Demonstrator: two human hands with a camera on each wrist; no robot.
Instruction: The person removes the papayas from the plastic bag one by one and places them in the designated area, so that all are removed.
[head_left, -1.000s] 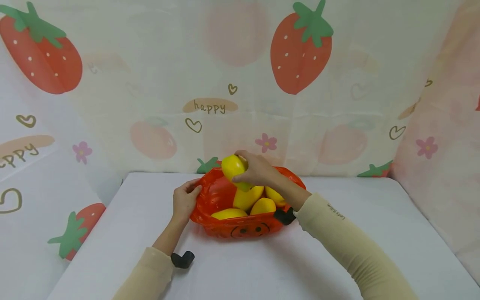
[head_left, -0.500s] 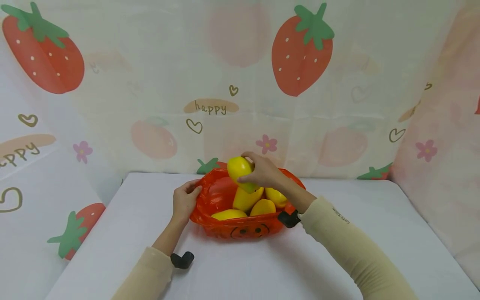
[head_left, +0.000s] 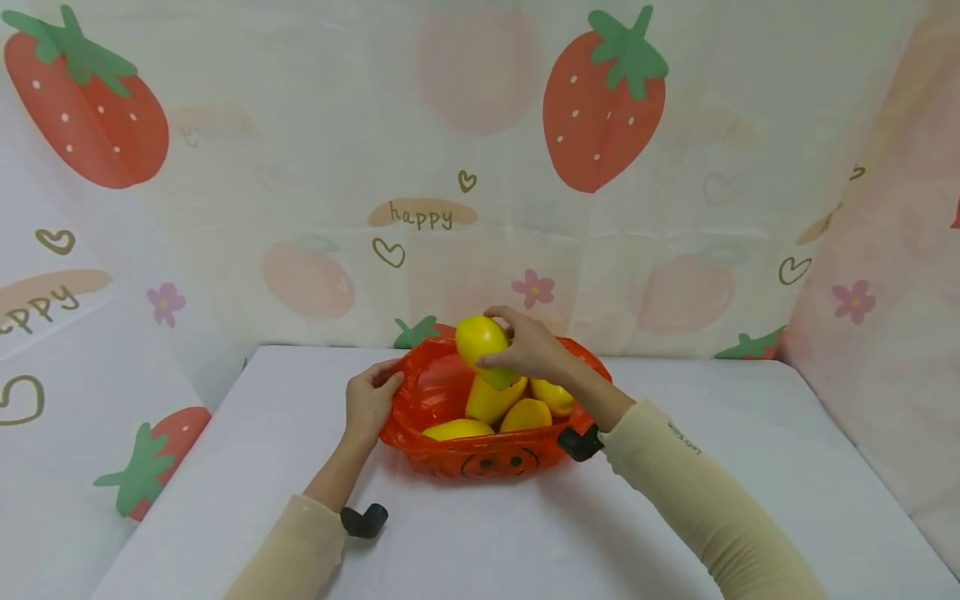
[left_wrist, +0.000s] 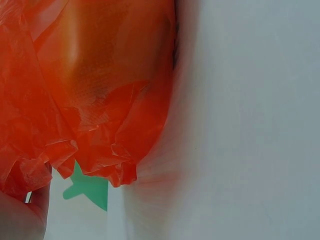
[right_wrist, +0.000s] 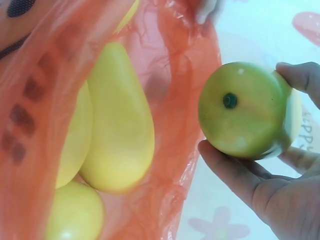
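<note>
A red plastic bag (head_left: 435, 460) with a smiley face printed on its front lies wide open on the table. My left hand (head_left: 369, 407) pinches the bag's left rim between thumb and fingers. Over the bag's mouth, my right hand (head_left: 531, 343) holds a yellow mango (head_left: 477, 337) by its side. The right wrist view shows the greenish stem end of this mango (right_wrist: 240, 110), with thumb and fingers around it. Several other yellow mangoes (head_left: 491, 402) lie inside the bag, partly hidden by its front wall. Through the red film (left_wrist: 115, 55), a fruit shows faintly in the left wrist view.
White cloth covers the table (head_left: 720, 475). Behind it hangs a pale curtain (head_left: 337, 150) printed with strawberries, hearts and flowers, with more of it along both sides. A black wrist mount (head_left: 365, 520) sticks out beside the left sleeve, another (head_left: 580, 443) beside the right.
Over the first half second my right hand shifts slightly to the right with the mango; since then it barely moves. The left hand keeps its place on the bag's rim.
</note>
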